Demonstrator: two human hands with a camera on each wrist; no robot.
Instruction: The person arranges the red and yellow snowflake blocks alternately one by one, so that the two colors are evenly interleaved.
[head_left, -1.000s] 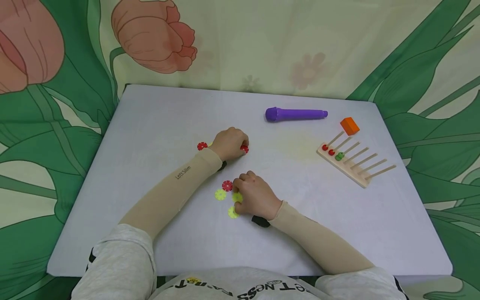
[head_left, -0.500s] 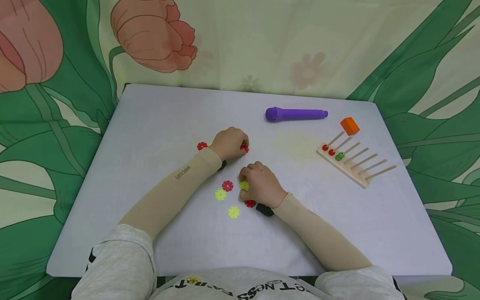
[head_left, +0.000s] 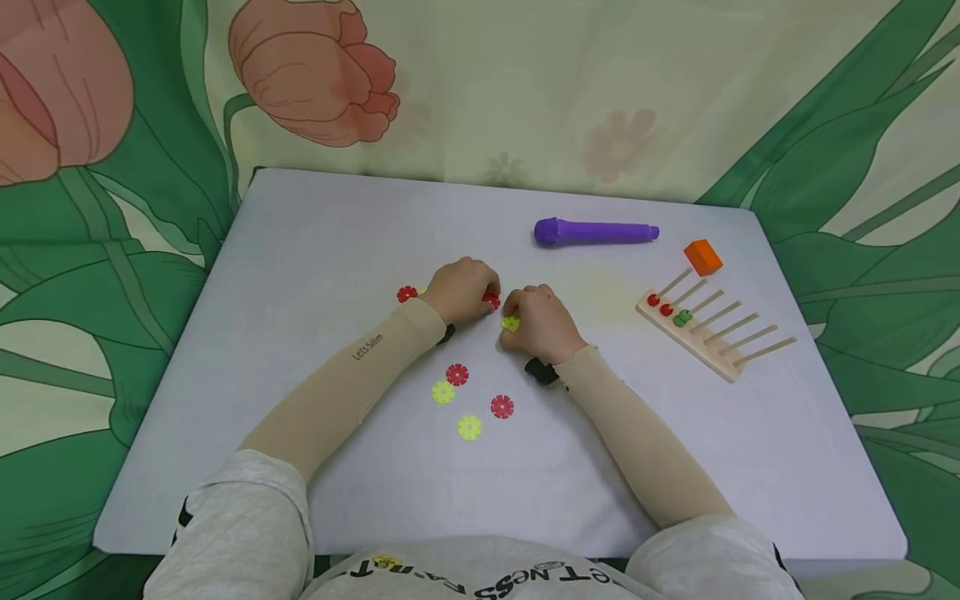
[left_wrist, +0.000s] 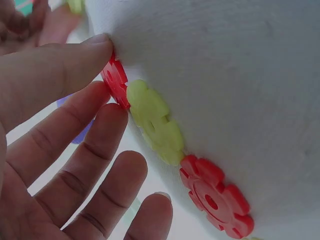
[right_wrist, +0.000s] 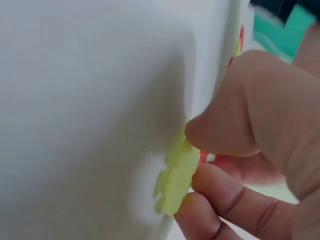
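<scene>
A red disc [left_wrist: 116, 82] is clamped between the thumb and fingertips of the left hand [head_left: 459, 288] and touched by a yellow disc [left_wrist: 157, 124] just beside them; near those fingers, a yellow piece [right_wrist: 181, 174] is pinched between thumb and fingers of the right hand [head_left: 546, 325]

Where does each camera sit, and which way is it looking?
Head: worn there, facing forward and down at the white table; the left hand, right hand, sleeves and shirt show.
Left wrist: worn there, facing the red disc that the left hand pinches; that hand shows up close.
Right wrist: worn there, facing the yellow disc in the right hand's pinch; that hand shows big at the right.
Shared: the head and right wrist views both show that yellow disc.
</scene>
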